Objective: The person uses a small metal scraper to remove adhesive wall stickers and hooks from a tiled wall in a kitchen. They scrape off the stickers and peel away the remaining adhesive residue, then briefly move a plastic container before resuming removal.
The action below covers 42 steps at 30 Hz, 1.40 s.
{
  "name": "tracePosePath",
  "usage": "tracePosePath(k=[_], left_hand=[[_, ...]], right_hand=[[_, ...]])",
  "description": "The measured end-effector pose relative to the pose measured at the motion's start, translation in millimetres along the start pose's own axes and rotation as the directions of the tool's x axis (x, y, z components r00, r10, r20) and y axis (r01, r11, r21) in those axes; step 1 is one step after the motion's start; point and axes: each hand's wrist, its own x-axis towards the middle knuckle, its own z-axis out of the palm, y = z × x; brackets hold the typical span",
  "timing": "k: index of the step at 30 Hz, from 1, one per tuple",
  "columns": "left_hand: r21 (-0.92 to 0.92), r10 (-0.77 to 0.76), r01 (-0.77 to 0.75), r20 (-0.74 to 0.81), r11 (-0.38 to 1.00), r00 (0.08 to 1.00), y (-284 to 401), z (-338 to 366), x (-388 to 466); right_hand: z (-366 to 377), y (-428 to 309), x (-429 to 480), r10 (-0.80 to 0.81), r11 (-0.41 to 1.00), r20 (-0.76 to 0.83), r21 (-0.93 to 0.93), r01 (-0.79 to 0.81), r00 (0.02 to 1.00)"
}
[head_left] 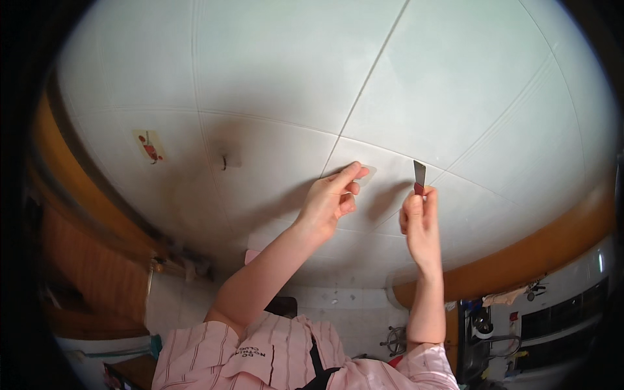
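My left hand is raised to a white tiled wall, with thumb and forefinger pinched on a clear, rounded-corner adhesive patch. The patch lies against or very close to the tile; the fingers cover its left part. To its right, my right hand grips a flat-bladed scraper or knife by its red handle. The grey metal blade points up, apart from the patch. Farther left on the wall is a small dark hook on a clear square backing.
A picture sticker with a hook is on the wall at far left. Orange-brown wooden trim borders the wall at right. Below are a pale tiled floor, a wheeled chair base and a cluttered counter.
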Motion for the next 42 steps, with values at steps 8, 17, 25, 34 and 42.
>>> tracePosePath(k=[8, 17, 25, 34, 42], left_hand=[[-0.090, 0.055, -0.042, 0.151, 0.995, 0.987, -7, -8, 10], [-0.036, 0.306, -0.305, 0.043, 0.952, 0.951, -30, -2, 18], [-0.056, 0.344, -0.343, 0.020, 0.938, 0.939, -34, -4, 22], [-0.114, 0.369, -0.362, 0.044, 0.925, 0.928, -36, -11, 25], [-0.125, 0.344, -0.335, 0.060, 0.934, 0.937, -35, -10, 26]], right_hand=[[-30, -56, -12, 0.014, 0.925, 0.167, -0.376, 0.051, 0.986], [-6, -97, 14, -0.242, 0.614, 0.344, -0.669, 0.418, 0.907], [26, -115, 36, -0.372, 0.074, 0.543, -0.791, 0.607, 0.753], [59, -138, 60, -0.043, -0.289, 0.786, -0.601, 0.745, 0.617], [72, -152, 80, 0.034, -0.181, 0.804, -0.579, 0.795, 0.593]])
